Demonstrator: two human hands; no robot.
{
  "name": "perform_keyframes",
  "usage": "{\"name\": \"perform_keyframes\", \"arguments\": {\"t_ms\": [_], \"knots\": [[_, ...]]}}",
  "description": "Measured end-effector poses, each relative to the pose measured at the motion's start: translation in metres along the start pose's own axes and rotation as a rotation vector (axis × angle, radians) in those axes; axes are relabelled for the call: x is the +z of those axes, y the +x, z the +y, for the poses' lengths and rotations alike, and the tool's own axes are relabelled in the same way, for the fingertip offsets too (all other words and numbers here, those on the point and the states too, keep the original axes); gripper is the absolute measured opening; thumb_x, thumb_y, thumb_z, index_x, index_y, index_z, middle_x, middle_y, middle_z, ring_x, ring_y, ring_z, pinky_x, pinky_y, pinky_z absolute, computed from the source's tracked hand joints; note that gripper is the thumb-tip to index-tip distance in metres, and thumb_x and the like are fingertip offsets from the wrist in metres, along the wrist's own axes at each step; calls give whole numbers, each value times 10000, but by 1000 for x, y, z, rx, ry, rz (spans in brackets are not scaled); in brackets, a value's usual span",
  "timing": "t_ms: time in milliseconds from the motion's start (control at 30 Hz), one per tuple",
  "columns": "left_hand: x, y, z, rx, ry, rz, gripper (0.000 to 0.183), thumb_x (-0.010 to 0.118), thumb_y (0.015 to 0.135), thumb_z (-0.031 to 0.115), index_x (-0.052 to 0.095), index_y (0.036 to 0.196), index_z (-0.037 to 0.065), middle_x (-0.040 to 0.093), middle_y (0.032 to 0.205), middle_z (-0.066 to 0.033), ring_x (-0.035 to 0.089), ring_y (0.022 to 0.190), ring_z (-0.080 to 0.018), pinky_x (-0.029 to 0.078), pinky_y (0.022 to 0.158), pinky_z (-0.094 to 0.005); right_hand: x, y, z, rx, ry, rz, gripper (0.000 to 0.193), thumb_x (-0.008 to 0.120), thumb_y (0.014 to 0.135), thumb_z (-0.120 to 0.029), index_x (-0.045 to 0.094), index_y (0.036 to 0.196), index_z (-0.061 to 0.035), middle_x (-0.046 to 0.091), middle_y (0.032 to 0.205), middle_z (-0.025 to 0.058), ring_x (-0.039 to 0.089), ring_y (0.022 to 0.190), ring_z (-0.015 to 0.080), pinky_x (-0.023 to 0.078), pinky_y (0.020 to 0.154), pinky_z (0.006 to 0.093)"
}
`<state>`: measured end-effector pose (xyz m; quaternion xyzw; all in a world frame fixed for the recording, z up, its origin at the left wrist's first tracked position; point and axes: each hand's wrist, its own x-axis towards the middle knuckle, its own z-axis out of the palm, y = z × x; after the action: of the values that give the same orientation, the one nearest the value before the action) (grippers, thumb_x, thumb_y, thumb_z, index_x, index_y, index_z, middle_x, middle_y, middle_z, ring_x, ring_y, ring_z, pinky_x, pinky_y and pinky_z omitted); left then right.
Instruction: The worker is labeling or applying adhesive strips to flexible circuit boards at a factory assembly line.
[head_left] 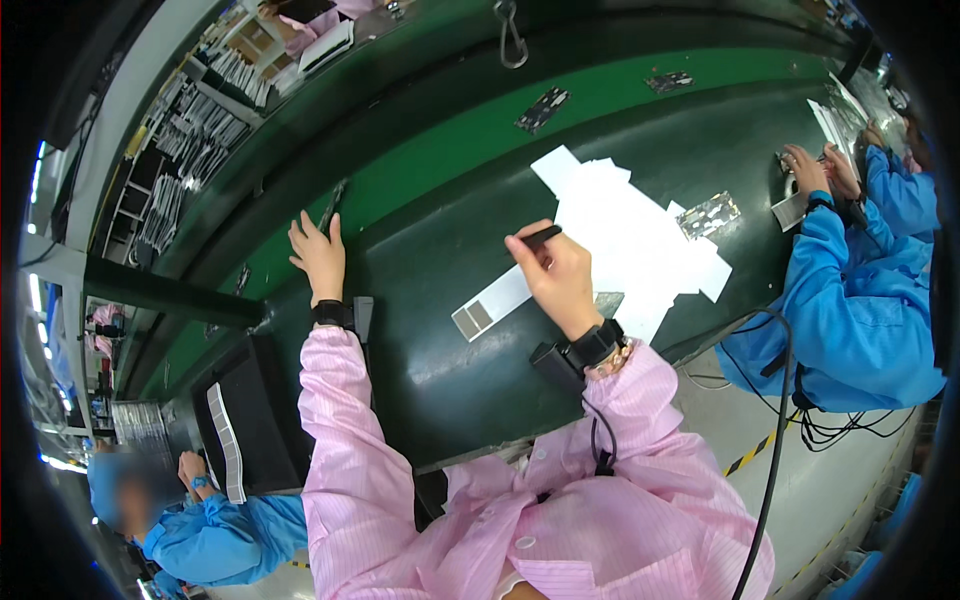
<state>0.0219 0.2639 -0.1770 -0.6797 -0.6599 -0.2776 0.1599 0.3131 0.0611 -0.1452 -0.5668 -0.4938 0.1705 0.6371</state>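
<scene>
My left hand (318, 262) stretches over the green belt with its fingers spread. A thin dark part (333, 208) lies right beside its fingertips; whether they touch cannot be told. My right hand (562, 285) is closed around a black pen-like tool (541, 238), pointing up and to the right. Under that hand a white strip with grey label squares (490, 305) lies on the dark green bench, its far end hidden by my fingers. To the right spreads a pile of white sheets (620, 235), with a metallic circuit board (709, 216) at its right edge.
Circuit boards (543, 110) lie on the green belt (420, 165) beyond the bench. A black tray (262, 425) holding a white label strip (226, 440) is at the left. Co-workers in blue sit at both sides. A metal hook (510, 35) hangs above; a black cable (785, 400) runs at right.
</scene>
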Motion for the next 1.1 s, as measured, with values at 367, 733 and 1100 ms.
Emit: {"name": "perform_keyframes", "arguments": {"t_ms": [367, 733, 1100], "knots": [[-1, -5, 142, 310, -257, -487, 557, 534, 924, 482, 516, 1302, 75, 377, 1465, -159, 266, 1409, -323, 95, 1061, -718, -5, 1, -3, 21, 2, 30, 117, 707, 851, -112, 638, 846, -18, 631, 671, 63, 576, 512, 116, 442, 495, 234], [-43, -40, 150, 452, -329, -727, 631, 528, 919, 517, 457, 1380, 92, 331, 1506, -146, 233, 1429, -312, 73, 1109, -647, -4, 2, 0, 88, 38, 64, 122, 710, 849, -119, 641, 850, -18, 622, 638, 56, 572, 520, 95, 436, 498, 226], [-129, -99, 75, 386, -475, -846, 511, 585, 928, 325, 458, 1369, 99, 350, 1501, -102, 252, 1430, -275, 64, 1145, -568, 1, 3, 12, 108, 10, 27, 154, 691, 869, -161, 630, 862, -20, 630, 636, 56, 581, 526, 115, 452, 509, 249]]}}
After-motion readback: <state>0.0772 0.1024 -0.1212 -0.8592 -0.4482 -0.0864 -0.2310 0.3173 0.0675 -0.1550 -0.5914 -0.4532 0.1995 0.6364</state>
